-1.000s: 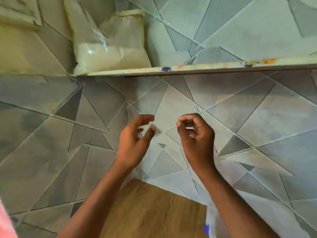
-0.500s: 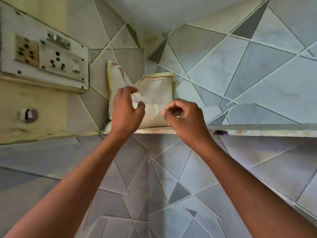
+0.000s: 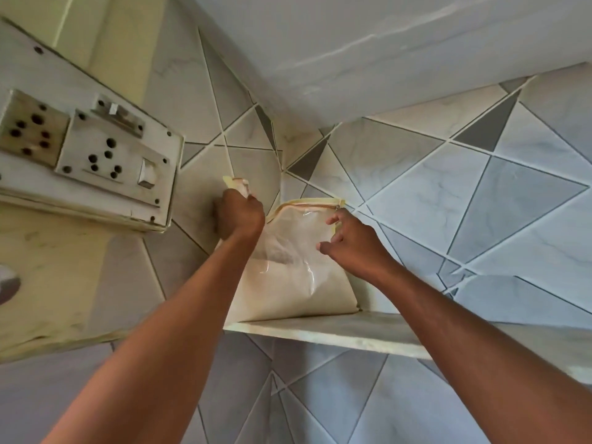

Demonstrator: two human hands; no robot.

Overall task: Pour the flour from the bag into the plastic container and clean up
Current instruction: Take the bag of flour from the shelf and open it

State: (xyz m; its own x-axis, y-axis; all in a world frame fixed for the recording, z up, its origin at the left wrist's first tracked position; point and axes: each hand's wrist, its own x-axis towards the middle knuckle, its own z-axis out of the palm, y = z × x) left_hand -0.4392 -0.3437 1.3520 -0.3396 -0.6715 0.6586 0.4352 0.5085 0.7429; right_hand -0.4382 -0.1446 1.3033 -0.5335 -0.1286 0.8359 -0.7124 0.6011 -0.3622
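Left hand point(image 3: 240, 216) grips the flour bag point(image 3: 298, 277) top corner on the shelf point(image 3: 336, 331), right hand point(image 3: 352, 241) loosely spread beside it; a one-corner lift risks spilling flour.

**Tiled corner with a stone shelf and a socket panel**

The walls point(image 3: 448, 193) are covered in grey and white tiles cut into triangles and slanted shapes, with pale grout lines and a few darker grey triangles among them. Two tiled walls meet in a far corner near the middle of the view. A pale marbled shelf point(image 3: 320, 331) juts from the wall and runs off to the right. Above it hangs a light marbled slab point(image 3: 368, 49). On the left wall sits a worn, off-white socket panel point(image 3: 96, 155) with round pin holes and a rocker switch, fixed on a yellowish surface. Soft, cool light falls from the right.
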